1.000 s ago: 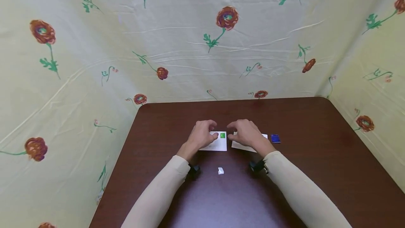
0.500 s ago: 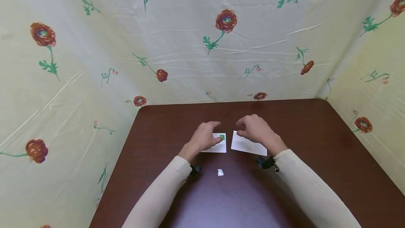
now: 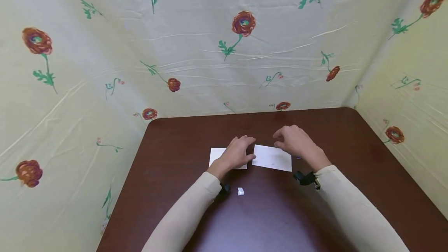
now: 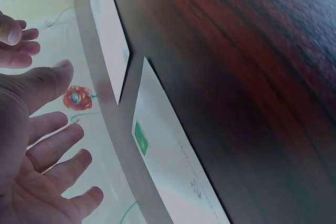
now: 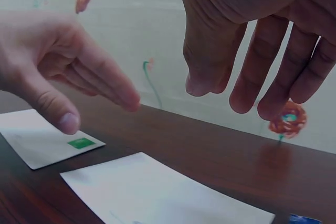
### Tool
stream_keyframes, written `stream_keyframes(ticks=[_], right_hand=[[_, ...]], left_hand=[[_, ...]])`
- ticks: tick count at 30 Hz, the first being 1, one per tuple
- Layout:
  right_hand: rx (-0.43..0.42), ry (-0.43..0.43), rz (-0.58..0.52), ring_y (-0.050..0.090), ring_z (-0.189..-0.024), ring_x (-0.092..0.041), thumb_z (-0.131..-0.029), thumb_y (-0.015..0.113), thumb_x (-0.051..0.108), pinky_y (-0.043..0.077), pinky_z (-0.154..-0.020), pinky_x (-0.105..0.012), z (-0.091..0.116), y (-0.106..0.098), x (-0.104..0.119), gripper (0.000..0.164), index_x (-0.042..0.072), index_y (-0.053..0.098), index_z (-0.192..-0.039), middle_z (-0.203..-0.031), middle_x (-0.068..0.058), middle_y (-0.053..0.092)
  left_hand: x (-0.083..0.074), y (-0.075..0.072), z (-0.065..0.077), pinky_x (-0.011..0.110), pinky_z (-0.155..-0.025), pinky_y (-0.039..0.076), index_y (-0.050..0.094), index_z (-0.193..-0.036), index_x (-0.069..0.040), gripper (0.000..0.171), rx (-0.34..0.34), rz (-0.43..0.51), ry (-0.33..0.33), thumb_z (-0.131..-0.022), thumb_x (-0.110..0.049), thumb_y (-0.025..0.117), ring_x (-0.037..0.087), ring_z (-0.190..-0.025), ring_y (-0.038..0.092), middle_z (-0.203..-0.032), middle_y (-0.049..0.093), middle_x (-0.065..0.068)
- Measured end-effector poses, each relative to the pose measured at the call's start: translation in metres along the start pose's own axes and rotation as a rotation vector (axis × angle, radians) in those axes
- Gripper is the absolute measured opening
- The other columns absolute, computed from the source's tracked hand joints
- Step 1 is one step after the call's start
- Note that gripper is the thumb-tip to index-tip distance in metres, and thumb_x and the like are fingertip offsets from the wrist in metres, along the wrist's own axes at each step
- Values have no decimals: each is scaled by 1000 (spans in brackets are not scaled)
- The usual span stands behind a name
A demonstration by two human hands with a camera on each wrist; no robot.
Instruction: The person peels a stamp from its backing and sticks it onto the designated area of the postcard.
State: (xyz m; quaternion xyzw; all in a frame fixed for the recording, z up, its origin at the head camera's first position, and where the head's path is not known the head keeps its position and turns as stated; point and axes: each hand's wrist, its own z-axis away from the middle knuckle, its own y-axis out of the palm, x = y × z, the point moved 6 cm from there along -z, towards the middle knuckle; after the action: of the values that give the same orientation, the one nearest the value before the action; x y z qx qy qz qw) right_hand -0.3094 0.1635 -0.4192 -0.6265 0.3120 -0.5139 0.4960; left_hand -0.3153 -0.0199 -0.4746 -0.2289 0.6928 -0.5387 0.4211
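Over the counter point(image 3: 175, 209), the left hand point(image 3: 235, 154) has shifted right above the green-marked card point(image 5: 37, 141), the right hand point(image 3: 299, 145) right too, by the slanted card point(image 3: 271, 158); both grips are loose, empty, leaving the cards seemingly unheld.

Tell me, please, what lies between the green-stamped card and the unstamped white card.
Between the stamped card and the unstamped card, the right wrist view shows only bare brown tabletop.

Person, long plain cream sleeves: left sleeve point(image 3: 182, 214), right sleeve point(image 3: 360, 209), both ending near the wrist. Small black left wrist camera point(image 3: 225, 189), black right wrist camera point(image 3: 303, 178), shiny bit point(image 3: 317, 184) by cuff. Left hand point(image 3: 235, 154), right hand point(image 3: 297, 142) bare.
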Motion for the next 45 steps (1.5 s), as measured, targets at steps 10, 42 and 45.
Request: stream_keyframes(ticks=[10,42,45], right_hand=[[4,62,-13,69,-101,-30,-91,72,19,56,-87,-49,13,-5,-30,30,6,73,-118,-114,-13,73],[36,33,47,62,-96,-30,-86,76,14,55,-88,-53,24,41,-98,29,2,71,-112,-106,-15,68],[20,33,52,60,-91,-28,-85,77,15,56,-84,-51,24,43,-100,25,3,70,-107,-101,-13,66]], left_hand=[[-12,18,-10,53,-118,31,51,-146,-8,57,99,-123,65,-95,-26,67,29,-148,36,-153,48,7],[-18,36,-7,50,-117,32,55,-142,-11,54,158,-298,109,-95,-35,65,20,-136,51,-146,57,5],[-18,36,-6,49,-117,32,56,-141,-11,53,150,-300,102,-95,-36,66,20,-135,52,-144,58,4]])
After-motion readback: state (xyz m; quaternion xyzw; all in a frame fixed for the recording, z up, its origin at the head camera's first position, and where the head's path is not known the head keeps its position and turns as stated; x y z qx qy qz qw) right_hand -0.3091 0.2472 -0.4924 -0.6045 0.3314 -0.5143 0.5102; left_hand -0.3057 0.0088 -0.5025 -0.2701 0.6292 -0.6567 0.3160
